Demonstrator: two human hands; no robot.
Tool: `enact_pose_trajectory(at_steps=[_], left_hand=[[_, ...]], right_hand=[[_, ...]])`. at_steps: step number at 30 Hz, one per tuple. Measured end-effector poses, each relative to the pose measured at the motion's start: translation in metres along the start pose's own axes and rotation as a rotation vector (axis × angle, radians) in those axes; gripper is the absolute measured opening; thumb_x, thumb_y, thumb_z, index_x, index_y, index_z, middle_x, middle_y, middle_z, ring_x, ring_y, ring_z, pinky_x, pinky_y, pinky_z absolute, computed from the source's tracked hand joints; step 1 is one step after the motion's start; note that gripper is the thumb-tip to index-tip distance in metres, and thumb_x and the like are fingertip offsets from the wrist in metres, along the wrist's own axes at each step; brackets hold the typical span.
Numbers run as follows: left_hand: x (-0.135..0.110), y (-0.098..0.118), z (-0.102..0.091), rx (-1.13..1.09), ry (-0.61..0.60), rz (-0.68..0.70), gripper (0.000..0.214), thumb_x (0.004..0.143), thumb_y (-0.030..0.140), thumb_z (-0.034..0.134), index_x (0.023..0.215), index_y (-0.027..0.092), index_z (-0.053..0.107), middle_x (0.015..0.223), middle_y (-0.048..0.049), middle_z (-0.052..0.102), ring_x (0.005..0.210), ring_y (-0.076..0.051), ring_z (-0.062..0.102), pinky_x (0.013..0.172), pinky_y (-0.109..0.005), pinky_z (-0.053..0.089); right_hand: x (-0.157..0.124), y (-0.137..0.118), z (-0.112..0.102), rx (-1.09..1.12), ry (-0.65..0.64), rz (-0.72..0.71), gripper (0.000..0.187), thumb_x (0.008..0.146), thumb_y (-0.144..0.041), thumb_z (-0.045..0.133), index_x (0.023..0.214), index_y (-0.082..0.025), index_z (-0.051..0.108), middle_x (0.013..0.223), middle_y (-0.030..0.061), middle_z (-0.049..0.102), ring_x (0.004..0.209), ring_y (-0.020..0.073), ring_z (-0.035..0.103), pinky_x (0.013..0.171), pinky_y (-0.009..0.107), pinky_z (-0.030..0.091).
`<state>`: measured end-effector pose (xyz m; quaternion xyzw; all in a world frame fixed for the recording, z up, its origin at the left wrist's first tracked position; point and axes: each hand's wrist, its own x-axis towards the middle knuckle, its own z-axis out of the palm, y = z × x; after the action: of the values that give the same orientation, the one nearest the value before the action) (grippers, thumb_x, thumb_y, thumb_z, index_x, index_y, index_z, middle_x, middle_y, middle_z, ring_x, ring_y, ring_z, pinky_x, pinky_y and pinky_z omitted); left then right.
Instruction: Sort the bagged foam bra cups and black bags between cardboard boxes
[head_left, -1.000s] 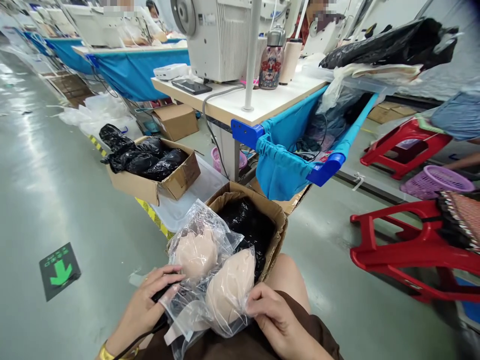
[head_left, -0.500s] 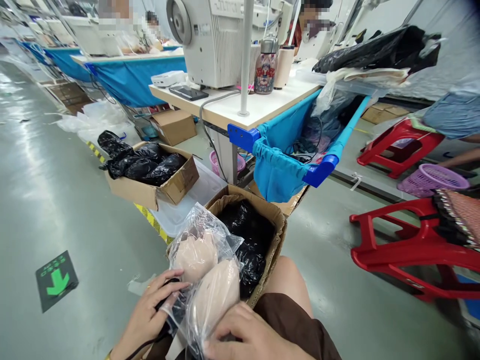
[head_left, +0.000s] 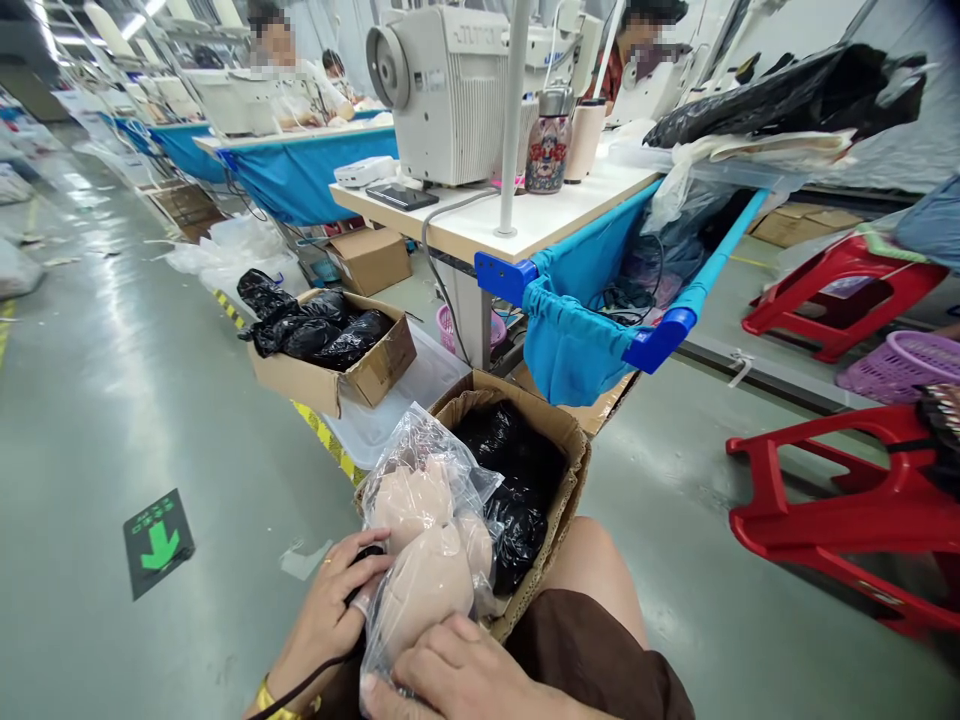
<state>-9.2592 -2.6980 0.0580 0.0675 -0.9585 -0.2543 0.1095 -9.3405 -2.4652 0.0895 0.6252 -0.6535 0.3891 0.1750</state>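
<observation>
From where I stand, the seated person has rounded beige moulded cups in clear, crinkled plastic bagging [head_left: 424, 585] low in front of them, over the near left side of an open brown cardboard box [head_left: 583, 470]. I can't tell whether it is one bag or several overlapping.

The left hand [head_left: 334, 600] is at the bagging's left edge, its fingers a little apart and their tips touching the plastic; whether they pinch it I cannot tell. A thin black cord [head_left: 311, 677] runs along that hand, and a shiny gold-coloured band [head_left: 276, 704] circles the wrist. The right hand [head_left: 469, 665] lies over the near end of the bagging, fingers side by side on the nearest cup and thumb spread away from them; I cannot tell whether they grip it.

Glossy black plastic [head_left: 517, 480] fills much of the box, just right of the bagging. Farther left, a second shallow brown cardboard box [head_left: 296, 380], heaped with black plastic bundles [head_left: 322, 325], sits partly on a translucent plastic slab [head_left: 397, 390]. Beyond stands a white-topped table [head_left: 420, 214] with a white sewing machine [head_left: 457, 100] and a patterned metal-topped bottle [head_left: 549, 152]; a bright blue cloth sling [head_left: 574, 350] hangs at its near right side. To the right is a red plastic stool [head_left: 832, 530].
</observation>
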Motion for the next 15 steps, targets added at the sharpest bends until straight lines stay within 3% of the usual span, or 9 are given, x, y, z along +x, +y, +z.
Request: enact_pose_trajectory(at_steps=[4,7,10,12,15], left_hand=[[0.001,0.006,-0.006,-0.009,-0.001,-0.018,0.036,0.099,0.033,0.046,0.108,0.032,0.080,0.132,-0.0084,0.074,0.122,-0.029,0.069,0.103,-0.048,0.054],[0.001,0.015,-0.016,-0.046,0.075,-0.033,0.031,0.100,0.038,0.051,0.110,0.034,0.080,0.130,-0.0064,0.075,0.117,-0.025,0.071,0.100,-0.040,0.056],[-0.001,0.026,-0.026,-0.088,0.161,-0.056,0.026,0.100,0.038,0.056,0.112,0.037,0.079,0.134,-0.0030,0.073,0.120,-0.023,0.070,0.103,-0.035,0.054],[-0.001,0.033,-0.029,-0.132,0.136,-0.039,0.024,0.100,0.037,0.059,0.115,0.038,0.077,0.132,-0.0006,0.073,0.119,-0.021,0.070,0.104,-0.033,0.052],[0.005,0.046,-0.031,-0.240,0.006,-0.042,0.025,0.101,0.036,0.057,0.118,0.038,0.076,0.125,0.0003,0.076,0.116,-0.019,0.071,0.104,-0.030,0.052]], right_hand=[[0.000,0.019,-0.023,0.155,-0.056,0.082,0.037,0.106,-0.028,0.045,0.142,-0.020,0.049,0.097,0.0051,0.072,0.084,0.0199,0.062,0.074,0.032,0.047],[-0.016,0.051,-0.051,0.237,0.038,0.479,0.031,0.102,-0.021,0.043,0.131,-0.024,0.054,0.105,0.0077,0.069,0.093,0.0214,0.064,0.082,0.035,0.053],[-0.046,0.085,-0.073,0.079,0.074,0.914,0.027,0.100,-0.023,0.047,0.126,-0.024,0.055,0.112,0.0089,0.067,0.101,0.0246,0.066,0.088,0.040,0.057],[-0.065,0.100,-0.084,-0.047,0.008,0.992,0.038,0.100,-0.028,0.050,0.138,-0.025,0.051,0.126,0.0115,0.064,0.115,0.0288,0.064,0.097,0.048,0.057],[-0.077,0.097,-0.095,-0.115,-0.021,0.903,0.046,0.104,-0.035,0.052,0.148,-0.029,0.044,0.138,0.0125,0.058,0.125,0.0309,0.059,0.103,0.053,0.055]])
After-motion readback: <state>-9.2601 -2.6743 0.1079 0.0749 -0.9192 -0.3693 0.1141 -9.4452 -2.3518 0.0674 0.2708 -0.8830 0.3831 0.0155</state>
